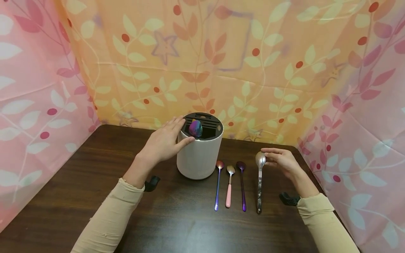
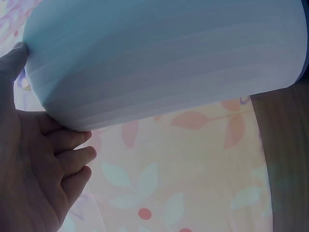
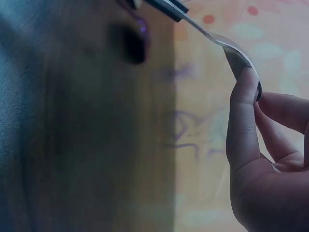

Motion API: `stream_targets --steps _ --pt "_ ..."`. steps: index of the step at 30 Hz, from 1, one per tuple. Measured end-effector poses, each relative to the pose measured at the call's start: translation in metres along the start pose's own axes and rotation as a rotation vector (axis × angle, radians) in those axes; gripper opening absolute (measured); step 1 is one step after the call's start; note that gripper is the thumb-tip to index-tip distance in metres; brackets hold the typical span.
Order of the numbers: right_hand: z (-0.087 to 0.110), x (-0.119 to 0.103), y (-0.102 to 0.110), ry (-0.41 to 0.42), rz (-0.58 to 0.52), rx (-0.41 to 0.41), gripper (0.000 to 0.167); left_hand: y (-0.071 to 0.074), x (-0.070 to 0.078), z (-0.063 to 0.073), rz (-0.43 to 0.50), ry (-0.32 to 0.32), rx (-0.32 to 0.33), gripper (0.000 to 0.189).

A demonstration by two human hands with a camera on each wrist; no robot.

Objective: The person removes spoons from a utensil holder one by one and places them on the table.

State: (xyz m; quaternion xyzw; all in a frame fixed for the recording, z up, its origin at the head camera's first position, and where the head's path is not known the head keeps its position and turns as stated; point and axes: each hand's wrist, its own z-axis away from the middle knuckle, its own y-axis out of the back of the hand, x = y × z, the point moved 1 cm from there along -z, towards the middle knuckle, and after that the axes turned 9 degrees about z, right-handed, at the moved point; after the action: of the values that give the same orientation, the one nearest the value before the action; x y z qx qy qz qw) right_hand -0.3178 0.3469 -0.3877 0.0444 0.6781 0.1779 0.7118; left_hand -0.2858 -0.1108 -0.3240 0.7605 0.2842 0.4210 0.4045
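Head cam fwd/down over table (image 1: 177, 214); wrist cams close: L shares holder (image 1: 197, 160) w/ head, R silver spoon (image 1: 259, 182).

The holder (image 1: 199, 160) is white, its top (image 1: 207, 122) black, the held spoon (image 1: 260, 175) silver with a mottled dark handle (image 1: 259, 192).

Left forearm (image 1: 109, 218) enters at 7 o'clock, sleeved, aimed toward 1; cuff (image 1: 130, 191) ends short of my bare wrist (image 1: 136, 172). My left hand (image 1: 160, 141) lies with fingers (image 1: 174, 123) close together, nearly straight from above, pointing to 1 o'clock; thumb (image 1: 186, 142) well apart, toward 2. Left-wrist view: thumb at 10 o'clock, lower fingers near 8, slightly bent.

Right forearm (image 1: 330, 226) enters between 4 and 5 o'clock, aimed at 11, sleeve also short of the wrist. My right hand (image 1: 281, 162) points its fingers to 10. Right-wrist view: pinch grip, hand at 4 o'clock, thumb reaching toward 12, a finger opposing it.
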Motion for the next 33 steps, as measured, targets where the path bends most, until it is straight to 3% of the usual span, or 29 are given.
stream_targets --steps 9,19,24,33 --pt "-0.024 0.033 -0.012 -0.086 0.009 0.002 0.046 0.001 0.0 0.001 -0.001 0.0 0.003 0.094" --pt "-0.031 0.055 -0.021 -0.186 -0.009 0.005 0.045 -0.001 0.001 0.0 0.005 -0.004 0.011 0.093" --pt "-0.031 0.059 -0.025 -0.197 0.063 0.025 0.045 -0.001 0.0 0.0 0.005 -0.001 0.009 0.093" --pt "-0.028 0.061 -0.026 -0.159 0.295 0.105 0.04 0.0 0.001 0.001 0.009 -0.001 0.008 0.091"
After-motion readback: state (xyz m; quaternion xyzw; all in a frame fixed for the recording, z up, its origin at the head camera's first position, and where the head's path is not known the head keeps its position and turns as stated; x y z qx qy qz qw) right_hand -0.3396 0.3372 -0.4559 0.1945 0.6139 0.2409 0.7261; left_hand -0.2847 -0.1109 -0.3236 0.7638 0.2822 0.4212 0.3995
